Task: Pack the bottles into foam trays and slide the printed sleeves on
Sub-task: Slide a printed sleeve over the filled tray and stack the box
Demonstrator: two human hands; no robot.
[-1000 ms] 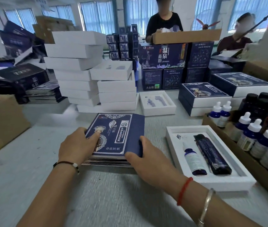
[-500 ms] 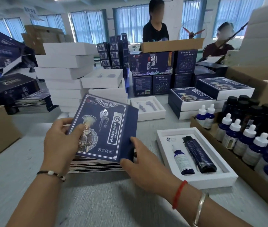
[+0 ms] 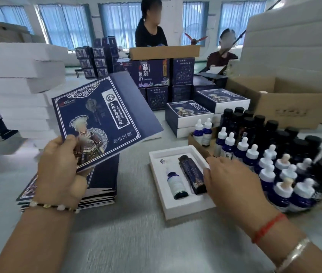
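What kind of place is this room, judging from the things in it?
Probably a packing workshop for cosmetic or herbal products. Stacks of white foam trays, a carton of dropper bottles and piles of finished blue boxes fill the table, and other people work behind.

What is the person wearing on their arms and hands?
Both forearms are bare, no sleeves or gloves. The left hand has a thin dark cord bracelet with pale beads. The right hand has a red string bracelet and a silver bangle.
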